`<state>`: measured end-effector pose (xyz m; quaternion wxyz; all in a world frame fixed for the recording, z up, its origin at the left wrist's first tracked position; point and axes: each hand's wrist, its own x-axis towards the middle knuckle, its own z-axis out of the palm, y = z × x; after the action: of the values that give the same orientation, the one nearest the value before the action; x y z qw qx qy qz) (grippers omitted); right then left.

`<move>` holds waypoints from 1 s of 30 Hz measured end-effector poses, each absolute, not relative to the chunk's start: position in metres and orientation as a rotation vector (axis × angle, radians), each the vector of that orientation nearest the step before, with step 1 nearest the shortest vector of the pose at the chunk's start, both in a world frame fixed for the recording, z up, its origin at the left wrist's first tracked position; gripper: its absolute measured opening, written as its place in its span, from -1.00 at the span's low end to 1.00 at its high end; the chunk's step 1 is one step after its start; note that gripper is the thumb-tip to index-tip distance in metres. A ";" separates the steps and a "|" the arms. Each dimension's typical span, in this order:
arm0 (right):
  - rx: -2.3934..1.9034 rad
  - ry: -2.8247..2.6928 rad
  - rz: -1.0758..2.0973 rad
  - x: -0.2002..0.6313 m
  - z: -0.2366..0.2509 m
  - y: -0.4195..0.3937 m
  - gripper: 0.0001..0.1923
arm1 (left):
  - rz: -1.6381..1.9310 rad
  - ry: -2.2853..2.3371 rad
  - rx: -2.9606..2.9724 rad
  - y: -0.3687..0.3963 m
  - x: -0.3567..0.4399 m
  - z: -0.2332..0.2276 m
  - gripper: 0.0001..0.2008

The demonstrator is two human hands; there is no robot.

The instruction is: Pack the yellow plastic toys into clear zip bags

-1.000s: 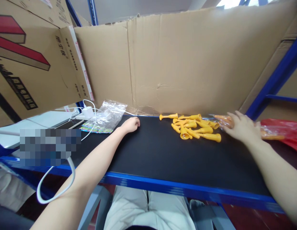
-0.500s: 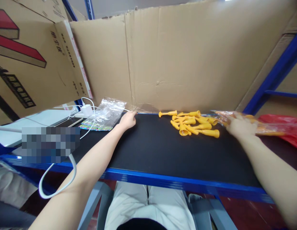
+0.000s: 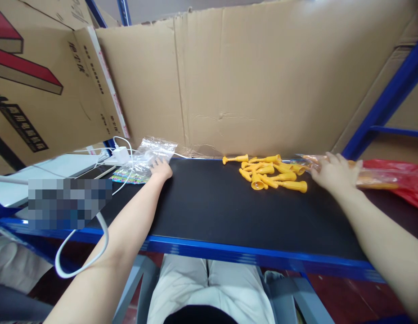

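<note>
At the left, my left hand (image 3: pixel 161 169) lies with fingers stretched out on the right edge of a clear plastic bag (image 3: pixel 152 148) that has a colourful lower edge. My right hand (image 3: pixel 337 173) rests, fingers spread, over a clear plastic bag with yellow pieces inside (image 3: pixel 377 180); the palm hides part of it. Just left of that hand, several yellow plastic pieces (image 3: pixel 262 171) with flared ends and thin stems lie in a loose pile. Neither hand appears to grip anything.
A red plastic bag (image 3: pixel 407 180) lies at the far right. On the left are a white charger (image 3: pixel 121 155) with cables, a phone (image 3: pixel 96 171) and a pale flat panel (image 3: pixel 60 168). Cardboard (image 3: pixel 245 81) stands behind the black shelf (image 3: pixel 222 216), which has a blue front rail (image 3: pixel 229 252).
My left hand has moved left from the bare shelf onto the clear bag, and its fingers have stretched out. My right hand has stayed over its bag, its fingers more spread.
</note>
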<state>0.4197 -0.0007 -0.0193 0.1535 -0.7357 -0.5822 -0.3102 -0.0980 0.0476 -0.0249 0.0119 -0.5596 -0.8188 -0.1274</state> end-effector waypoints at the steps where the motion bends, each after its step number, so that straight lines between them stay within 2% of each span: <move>1: -2.051 -1.662 -0.913 0.416 -0.018 -0.002 -0.54 | -0.384 -2.556 -1.757 0.047 -0.098 -0.024 -0.36; 7: -1.633 -1.779 -0.951 0.393 -0.001 -0.007 -0.56 | -0.413 -2.444 -1.748 0.046 -0.098 -0.020 -0.46; 13: -1.321 -2.120 -0.717 0.368 0.004 -0.008 -0.61 | -0.479 -2.240 -1.750 0.044 -0.090 -0.016 -0.41; 22: -1.203 -2.499 -0.449 0.341 -0.007 -0.009 -0.63 | -0.394 -1.967 -1.894 0.026 -0.053 -0.002 -0.37; 30: -1.275 -2.484 -0.337 0.341 -0.010 -0.007 -0.61 | -0.309 -1.403 -2.582 0.018 -0.022 -0.013 -0.33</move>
<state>0.3412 -0.0068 -0.0103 0.1639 -0.4471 -0.8714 -0.1181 -0.0220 0.0184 -0.0131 0.0931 -0.8700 -0.4728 -0.1042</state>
